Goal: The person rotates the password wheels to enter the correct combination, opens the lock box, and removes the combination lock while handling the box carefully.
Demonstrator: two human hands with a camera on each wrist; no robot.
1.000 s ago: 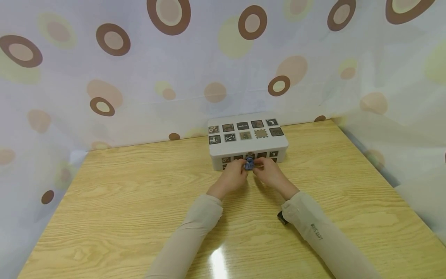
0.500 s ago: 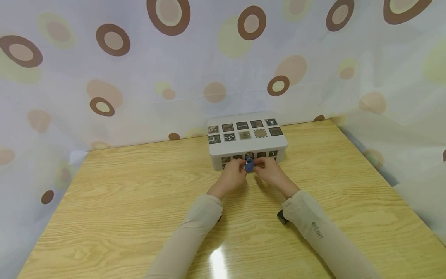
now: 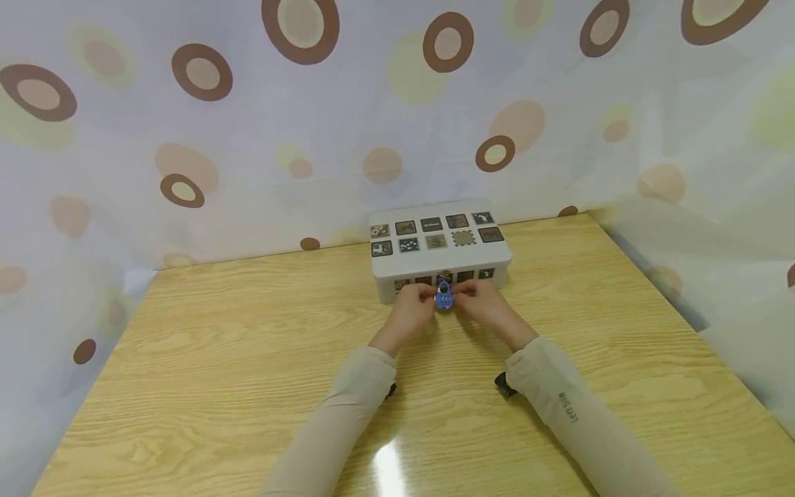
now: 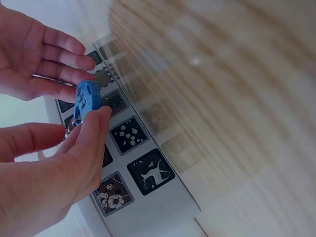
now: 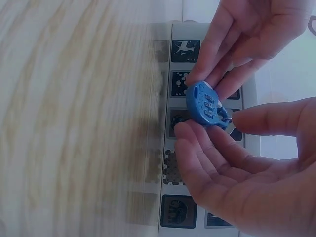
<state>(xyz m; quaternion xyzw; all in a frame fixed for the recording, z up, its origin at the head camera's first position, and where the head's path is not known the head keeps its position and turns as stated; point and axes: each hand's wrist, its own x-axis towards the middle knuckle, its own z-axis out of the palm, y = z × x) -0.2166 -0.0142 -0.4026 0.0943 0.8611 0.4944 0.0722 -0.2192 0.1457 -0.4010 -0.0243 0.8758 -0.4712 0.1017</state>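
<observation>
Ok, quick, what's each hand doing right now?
Left hand: holding the blue padlock at one side.
Right hand: holding the same padlock from the other side.

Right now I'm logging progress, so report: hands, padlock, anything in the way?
Left hand, right hand: both hold blue padlock. Dials visible, latching unclear. White box directly behind, nothing seen blocking.

Blue padlock [image 4: 88, 98] is held at the fingertips of left hand [image 4: 54, 170], seen below padlock in view; right hand [image 4: 37, 61] is seen palm-side, up-left of padlock, fingertips at its edge; white box [image 4: 160, 212] with square pictures [image 4: 151, 172] is seen behind padlock; wood-grain table [image 4: 252, 108] is seen right of padlock.
</observation>
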